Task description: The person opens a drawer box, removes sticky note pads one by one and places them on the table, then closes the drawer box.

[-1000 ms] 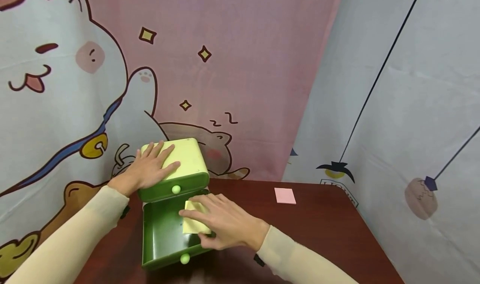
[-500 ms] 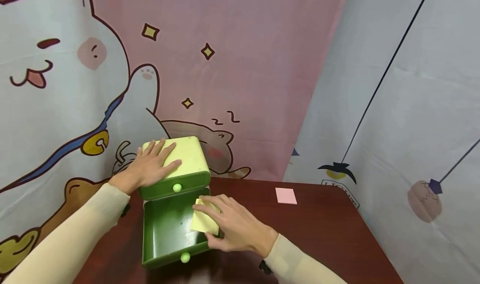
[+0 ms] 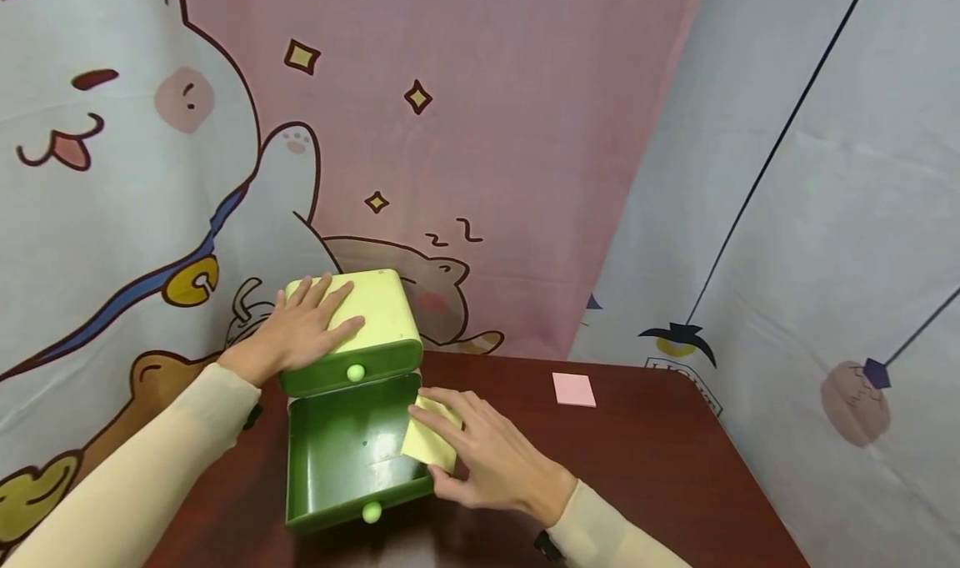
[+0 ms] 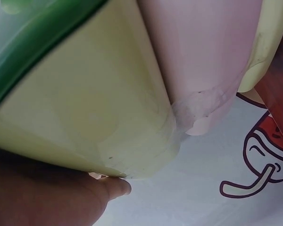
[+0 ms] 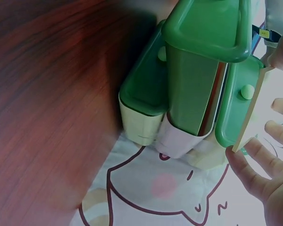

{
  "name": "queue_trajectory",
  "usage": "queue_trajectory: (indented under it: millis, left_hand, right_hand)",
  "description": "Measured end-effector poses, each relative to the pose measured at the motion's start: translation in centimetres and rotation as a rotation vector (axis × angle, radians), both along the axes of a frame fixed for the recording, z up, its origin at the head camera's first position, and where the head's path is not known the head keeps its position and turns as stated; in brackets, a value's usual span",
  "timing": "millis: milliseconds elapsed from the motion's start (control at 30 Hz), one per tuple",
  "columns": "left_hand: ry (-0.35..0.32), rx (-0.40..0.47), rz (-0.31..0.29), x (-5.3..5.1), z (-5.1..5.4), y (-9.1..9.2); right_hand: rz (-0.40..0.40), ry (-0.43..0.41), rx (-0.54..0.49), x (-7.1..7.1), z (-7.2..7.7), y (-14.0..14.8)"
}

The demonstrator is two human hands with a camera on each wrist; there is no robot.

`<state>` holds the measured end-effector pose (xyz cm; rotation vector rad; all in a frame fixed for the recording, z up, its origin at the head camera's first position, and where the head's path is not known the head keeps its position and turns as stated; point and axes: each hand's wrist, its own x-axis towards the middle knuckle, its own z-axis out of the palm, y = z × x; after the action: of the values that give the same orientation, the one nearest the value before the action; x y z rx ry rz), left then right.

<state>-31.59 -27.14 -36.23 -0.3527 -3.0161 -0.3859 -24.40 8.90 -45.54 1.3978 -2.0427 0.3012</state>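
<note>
My left hand (image 3: 296, 334) rests flat, fingers spread, on the pale yellow top of a small drawer cabinet (image 3: 378, 301). Below that top unit, a green drawer (image 3: 330, 451) is pulled out, showing its bare bottom. Between thumb and fingers, my right hand (image 3: 498, 459) pinches a yellow sticky note pad (image 3: 429, 441) above the drawer's right edge. The right wrist view shows the thin edge of the pad (image 5: 251, 110) between the fingertips. From the left wrist, the cabinet's yellow and pink casings (image 4: 203, 52) appear stacked, and part of the left hand (image 4: 52, 197) lies against the yellow one.
A pink sticky note pad (image 3: 573, 389) lies on the dark red-brown table (image 3: 637, 468) to the right. Behind it hangs a printed curtain (image 3: 510, 176) with cartoon cats. In the right wrist view, closed green drawers (image 5: 146, 80) flank the extended one.
My right hand has shifted rightward with the yellow sticky note pad, from over the drawer's inside to its right edge. The left hand stays on the cabinet top.
</note>
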Motion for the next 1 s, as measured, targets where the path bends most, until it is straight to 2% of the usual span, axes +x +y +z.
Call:
queue_trajectory:
  millis: [433,733,1000]
  left_hand:
    - [0.003,0.011,-0.007,0.3,0.5,-0.4]
    - [0.001,0.01,-0.007,0.2,0.4,-0.5]
    - [-0.002,0.013,-0.016,0.1,0.1,-0.2]
  right_hand:
    - [-0.048,-0.029,-0.052,0.2,0.2,1.9]
    - [-0.069,-0.046,-0.104,0.1,-0.4,3.2]
    - [-0.143,-0.074,-0.135,-0.2,-1.1,5.0]
